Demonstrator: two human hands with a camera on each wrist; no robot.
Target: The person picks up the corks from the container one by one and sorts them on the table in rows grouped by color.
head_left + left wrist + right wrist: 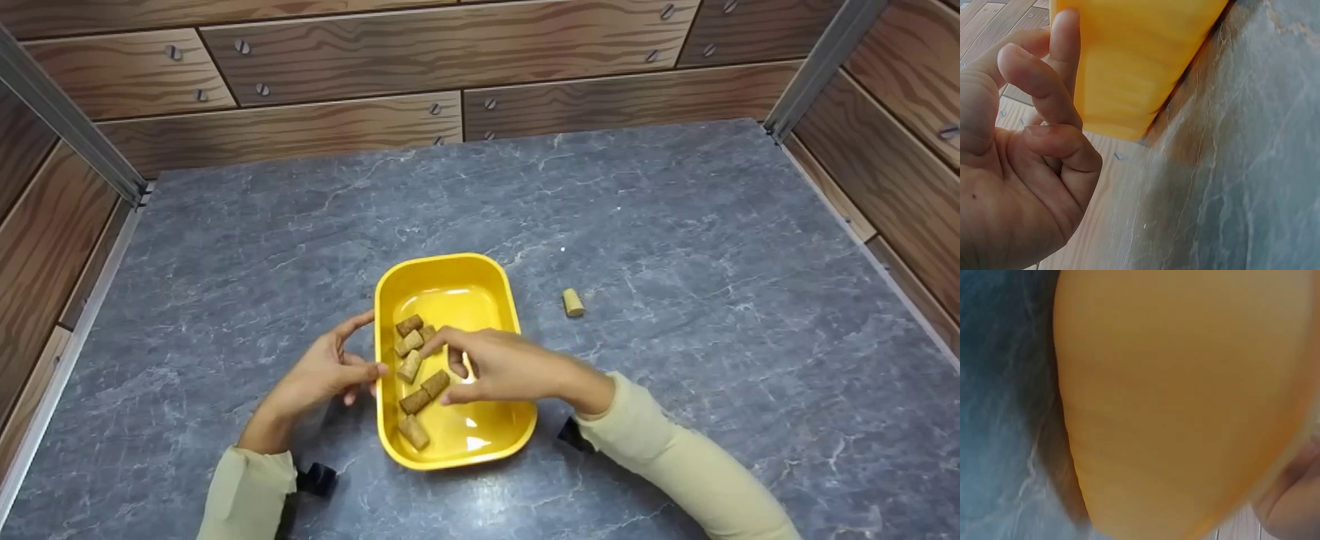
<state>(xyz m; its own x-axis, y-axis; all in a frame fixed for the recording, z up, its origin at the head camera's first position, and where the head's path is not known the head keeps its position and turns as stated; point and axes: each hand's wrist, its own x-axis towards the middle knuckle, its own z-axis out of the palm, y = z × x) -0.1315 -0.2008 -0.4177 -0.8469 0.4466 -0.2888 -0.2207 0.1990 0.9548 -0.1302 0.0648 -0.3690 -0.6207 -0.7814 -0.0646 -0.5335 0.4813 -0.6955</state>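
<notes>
A yellow rectangular tub [465,281] with rounded corners stands on the table, with several cork stoppers [409,367] scattered along its left half. My left hand [326,375] grips the tub's left side, thumb over the rim and fingers against the outer wall. In the left wrist view, the curled fingers [1064,84] lie by that wall. My right hand [499,367] reaches over the right rim into the tub. Its index finger is by the corks and its thumb is apart, with no cork visible between them. The tub wall [1179,399] fills most of the right wrist view.
One lone cork stopper [573,302] is on the grey marbled table [675,262], to the right of the tub. Wood-patterned panels [450,52] enclose the back and sides, with metal posts [817,67] at the corners.
</notes>
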